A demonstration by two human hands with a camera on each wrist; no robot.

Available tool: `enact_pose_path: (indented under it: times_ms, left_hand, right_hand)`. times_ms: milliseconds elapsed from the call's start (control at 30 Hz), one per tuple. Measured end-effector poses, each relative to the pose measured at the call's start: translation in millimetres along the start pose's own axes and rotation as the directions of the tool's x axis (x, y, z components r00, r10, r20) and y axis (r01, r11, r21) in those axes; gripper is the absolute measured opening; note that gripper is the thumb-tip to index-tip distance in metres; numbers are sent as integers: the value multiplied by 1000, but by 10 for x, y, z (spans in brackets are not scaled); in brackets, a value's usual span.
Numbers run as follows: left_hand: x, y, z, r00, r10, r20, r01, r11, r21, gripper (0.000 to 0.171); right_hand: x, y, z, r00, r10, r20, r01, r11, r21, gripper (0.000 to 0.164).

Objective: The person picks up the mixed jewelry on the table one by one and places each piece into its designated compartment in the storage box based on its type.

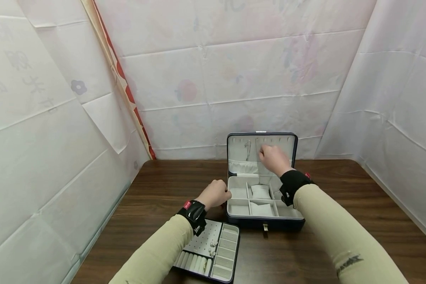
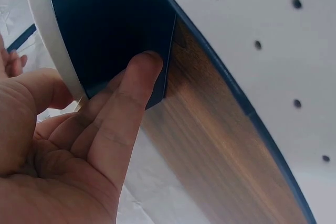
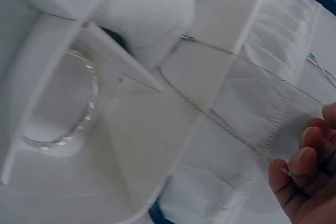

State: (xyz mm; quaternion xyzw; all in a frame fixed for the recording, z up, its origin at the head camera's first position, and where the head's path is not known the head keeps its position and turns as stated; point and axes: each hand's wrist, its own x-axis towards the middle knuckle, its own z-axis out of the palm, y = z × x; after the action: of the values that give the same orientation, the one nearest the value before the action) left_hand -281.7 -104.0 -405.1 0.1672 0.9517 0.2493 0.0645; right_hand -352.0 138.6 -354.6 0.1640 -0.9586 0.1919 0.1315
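A navy jewelry box (image 1: 246,223) with a pale lining stands with its lid (image 1: 238,148) raised. My right hand (image 1: 274,159) is in front of the lid, holding a thin silver necklace (image 3: 202,111) with curled fingers. The chain hangs in a long loop down to a white cushion (image 3: 149,14) in a back compartment. At the box's left side, my left hand (image 1: 214,193) grips the wall, its fingers against the navy outer face (image 2: 115,30) and its thumb by the white rim (image 2: 58,40). A bracelet (image 3: 94,95) lies in a compartment near the chain.
A lift-out tray (image 1: 236,252) with ring rolls, earrings and small compartments lies on the wooden table (image 1: 269,260), partly under my left forearm. Another necklace (image 1: 248,150) hangs inside the lid. A second cushion (image 1: 261,209) sits in a front compartment.
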Motion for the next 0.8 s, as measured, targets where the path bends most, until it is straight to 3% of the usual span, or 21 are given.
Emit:
enact_pose_path:
  times_ms: [233,433,633,800]
  left_hand:
    - [11,-13,2,1000,-8,-1,8,1000,12,44]
    - [21,-25,-4,1000,-20,7,20,1000,10,44]
    - [24,-30,3,1000,-17,9,17,1000,10,44]
    - [27,-25,15,1000,-17,9,17,1000,4,46]
  right_hand:
    - [-73,60,138,998,44,33,-45,999,7,25]
    - [-86,26,236,997,73,0,-73,997,-40,26]
    - [-107,21,307,997,16,-79,-22,997,-77,11]
    - [-158,82,326,993,-48,-107,43,998,-43,9]
